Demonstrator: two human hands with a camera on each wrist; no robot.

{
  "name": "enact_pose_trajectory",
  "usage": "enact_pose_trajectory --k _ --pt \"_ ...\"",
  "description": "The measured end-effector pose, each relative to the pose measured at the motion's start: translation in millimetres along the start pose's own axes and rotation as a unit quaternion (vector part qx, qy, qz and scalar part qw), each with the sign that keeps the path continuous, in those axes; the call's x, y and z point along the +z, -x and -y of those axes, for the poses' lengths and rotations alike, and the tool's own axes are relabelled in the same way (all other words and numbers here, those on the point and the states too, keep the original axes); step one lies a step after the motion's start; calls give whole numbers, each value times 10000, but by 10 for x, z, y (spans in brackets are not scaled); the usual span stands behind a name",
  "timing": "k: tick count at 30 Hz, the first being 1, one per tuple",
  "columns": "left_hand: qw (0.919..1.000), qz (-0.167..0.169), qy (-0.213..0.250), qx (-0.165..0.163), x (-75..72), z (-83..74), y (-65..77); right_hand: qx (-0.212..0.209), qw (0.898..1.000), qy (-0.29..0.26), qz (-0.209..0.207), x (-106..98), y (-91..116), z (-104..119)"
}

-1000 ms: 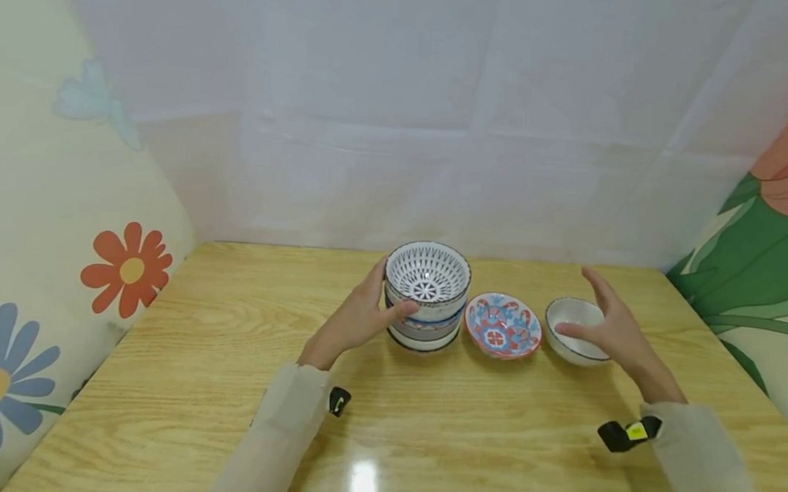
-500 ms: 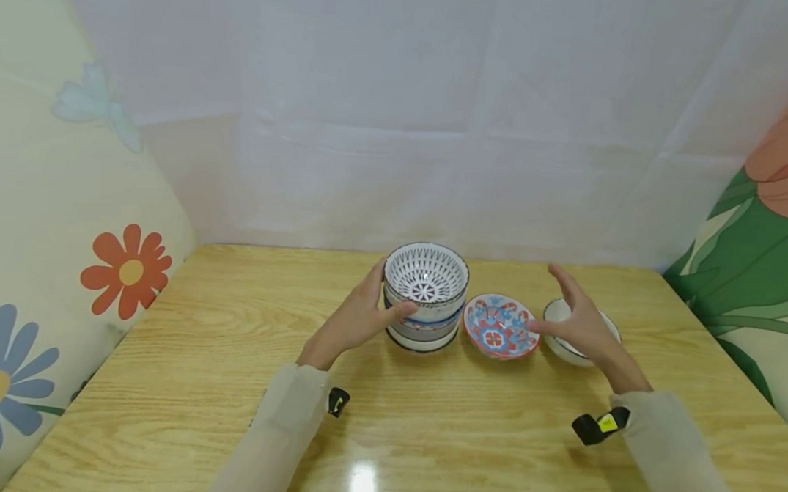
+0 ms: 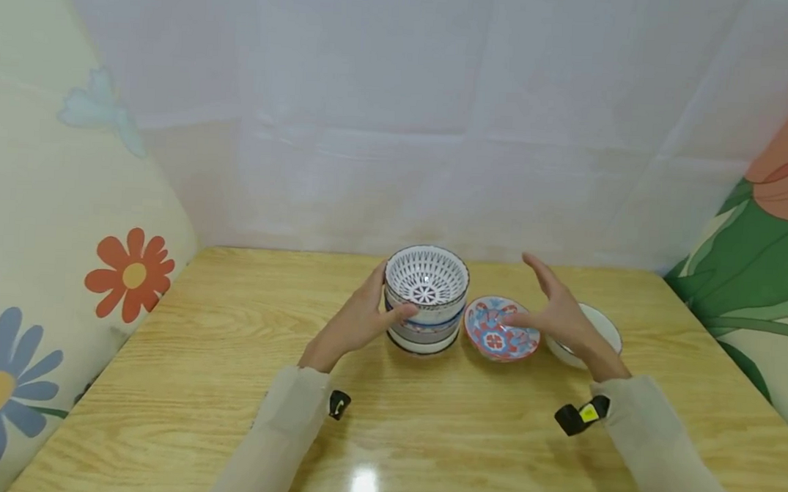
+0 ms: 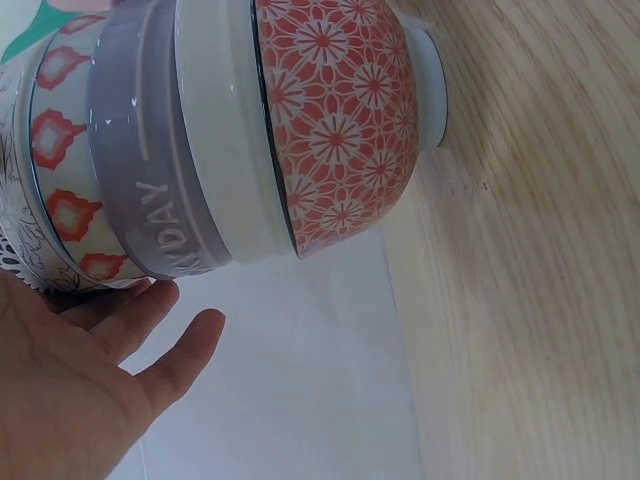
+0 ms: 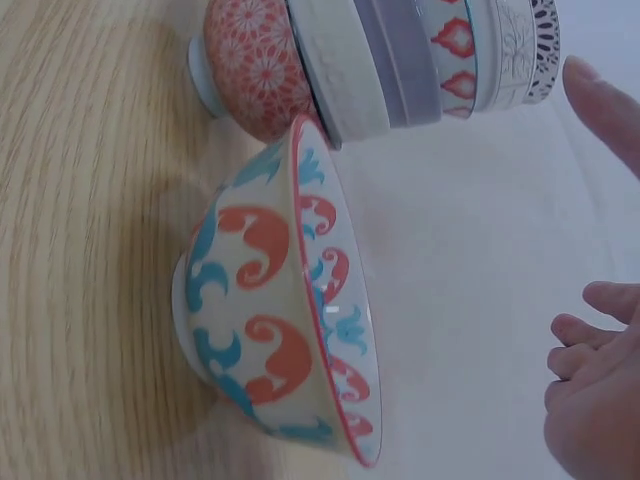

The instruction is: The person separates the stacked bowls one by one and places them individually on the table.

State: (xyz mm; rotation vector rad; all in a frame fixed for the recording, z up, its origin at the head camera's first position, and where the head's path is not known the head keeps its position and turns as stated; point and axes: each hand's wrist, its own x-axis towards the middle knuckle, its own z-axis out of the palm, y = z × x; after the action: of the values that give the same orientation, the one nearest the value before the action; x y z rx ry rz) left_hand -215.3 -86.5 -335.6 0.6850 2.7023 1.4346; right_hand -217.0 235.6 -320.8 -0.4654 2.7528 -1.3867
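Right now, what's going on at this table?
A person's left hand holds the upper part of a stack of bowls. Their right hand holds nothing and hovers above the red-and-blue patterned bowl. A white bowl, partly hidden by that hand, sits to the patterned one's right.

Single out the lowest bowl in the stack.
It's the round red ceramic bowl with white flower outlines: it is nearest the light-brown wooden table, while every other bowl in the stack sits above it.
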Motion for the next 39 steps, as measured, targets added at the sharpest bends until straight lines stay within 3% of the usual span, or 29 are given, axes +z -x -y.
enact_pose_trajectory --k 17,31,39 --pt "10000 17 -76 12 -6 1 -14 -657 9975 -206 148 295 -247 267" --pt "10000 55 -1 -11 15 -12 -23 -750 9951 -457 453 486 -335 389" --pt "10000 29 -46 -1 16 -8 -21 -728 9914 -915 586 572 -388 420"
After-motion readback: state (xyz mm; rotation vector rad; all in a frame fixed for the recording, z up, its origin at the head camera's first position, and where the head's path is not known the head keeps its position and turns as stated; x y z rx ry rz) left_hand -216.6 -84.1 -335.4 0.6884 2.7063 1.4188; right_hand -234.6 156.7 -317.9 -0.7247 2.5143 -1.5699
